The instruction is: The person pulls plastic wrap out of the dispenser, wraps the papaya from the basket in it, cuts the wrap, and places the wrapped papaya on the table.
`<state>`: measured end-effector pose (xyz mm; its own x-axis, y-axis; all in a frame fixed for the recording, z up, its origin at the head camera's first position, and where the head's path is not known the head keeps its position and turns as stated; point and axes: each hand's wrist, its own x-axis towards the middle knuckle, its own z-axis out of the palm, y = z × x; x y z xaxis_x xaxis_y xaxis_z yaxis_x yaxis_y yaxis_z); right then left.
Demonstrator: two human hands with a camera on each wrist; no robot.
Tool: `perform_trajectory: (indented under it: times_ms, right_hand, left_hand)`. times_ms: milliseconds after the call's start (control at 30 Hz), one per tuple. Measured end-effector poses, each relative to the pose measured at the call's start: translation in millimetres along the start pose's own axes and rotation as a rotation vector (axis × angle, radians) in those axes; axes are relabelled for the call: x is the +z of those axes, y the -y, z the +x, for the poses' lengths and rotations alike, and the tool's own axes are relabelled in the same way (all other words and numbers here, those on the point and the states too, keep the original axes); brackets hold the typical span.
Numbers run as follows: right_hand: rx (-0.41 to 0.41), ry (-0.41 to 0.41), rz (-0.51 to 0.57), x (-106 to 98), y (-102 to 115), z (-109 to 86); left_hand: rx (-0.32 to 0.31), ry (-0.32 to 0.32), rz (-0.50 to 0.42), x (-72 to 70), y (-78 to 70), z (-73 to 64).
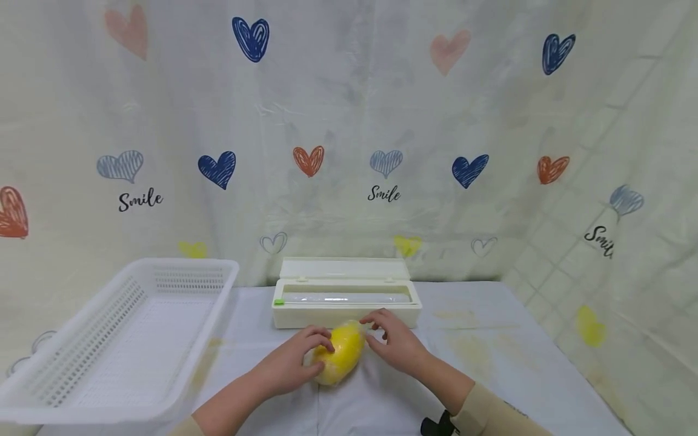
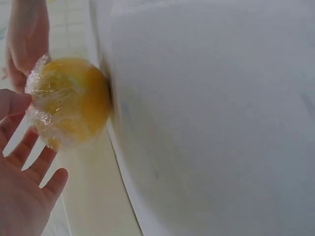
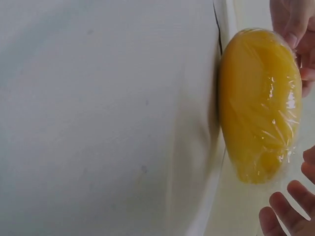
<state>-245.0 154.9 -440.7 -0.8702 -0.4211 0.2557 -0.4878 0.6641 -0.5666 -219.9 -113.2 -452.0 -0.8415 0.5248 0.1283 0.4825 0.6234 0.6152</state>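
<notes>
An oblong yellow fruit (image 1: 340, 354), mango-like and wrapped in clear cling film, rests on the white-covered table. My left hand (image 1: 291, 363) holds its left end, thumb on the near side and bent fingers over the top. In the left wrist view, that hand's fingertips (image 2: 47, 153) lie against crinkled film on the fruit (image 2: 78, 101). At the far right end hovers my right hand (image 1: 395, 342), its fingers loosely bent close to the film. The right wrist view shows its spread fingers (image 3: 283, 206) apart from the fruit (image 3: 258, 108).
Behind the fruit stands a white cling film dispenser (image 1: 349, 316) with its lid (image 1: 346, 267) raised, a film roll inside and a green slider (image 1: 279, 301) at the left. A white perforated basket (image 1: 188, 363) occupies the left side. A heart-printed curtain (image 1: 338, 121) hangs behind the table.
</notes>
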Motion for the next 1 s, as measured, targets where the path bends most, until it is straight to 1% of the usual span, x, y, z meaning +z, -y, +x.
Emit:
perform_trajectory:
  times_ms: [100,167,233,267,333,400,467,533,600,667,733,800,867,1000]
  right_hand:
    - [-0.037,0.055,-0.068,2,-4,-1.5]
    - [-0.048,0.097,-0.089,4,-5,-2.7]
    - [-0.025,0.139,-0.092,5,-6,-4.3]
    - [-0.012,0.16,-0.093,6,-6,-5.1]
    - [0.014,0.191,-0.087,8,-6,-5.8]
    - [0.036,0.213,-0.09,9,-7,-6.4]
    - [0.037,0.225,-0.101,9,-7,-6.8]
    - [0.031,0.225,-0.097,9,-7,-7.5]
    - [0.031,0.231,-0.1,9,-7,-8.8]
    - [0.031,0.24,-0.115,12,-8,-10.9]
    - [0.031,0.253,-0.145,15,-8,-13.0]
    - [0.047,0.28,-0.184,19,-7,-14.7]
    - [0.074,0.309,-0.217,22,-6,-14.7]
    - [0.108,0.351,-0.256,25,0,-12.9]
  left_hand:
    - [0.04,0.008,-0.003,-1.8,2.9,1.1]
    - [0.064,0.011,-0.003,-2.4,3.5,2.6]
    - [0.066,-0.001,0.013,-2.2,3.1,4.3]
    - [0.056,-0.019,0.026,-1.7,2.9,5.0]
    - [0.005,-0.064,0.066,-0.1,1.5,5.2]
    - [-0.072,-0.113,0.103,2.2,-0.1,4.0]
    - [-0.145,-0.124,0.115,4.2,-2.4,2.2]
    - [-0.187,-0.086,0.093,5.9,-4.5,0.7]
    - [-0.181,-0.029,0.055,7.3,-5.2,0.0]
    - [-0.156,0.03,0.023,9.5,-4.2,0.2]
    - [-0.131,0.067,0.011,12.4,-2.5,1.2]
    - [-0.124,0.09,0.039,16.0,-0.4,2.7]
    - [-0.12,0.103,0.086,18.1,-1.9,3.8]
    - [-0.128,0.099,0.184,16.4,-11.9,2.6]
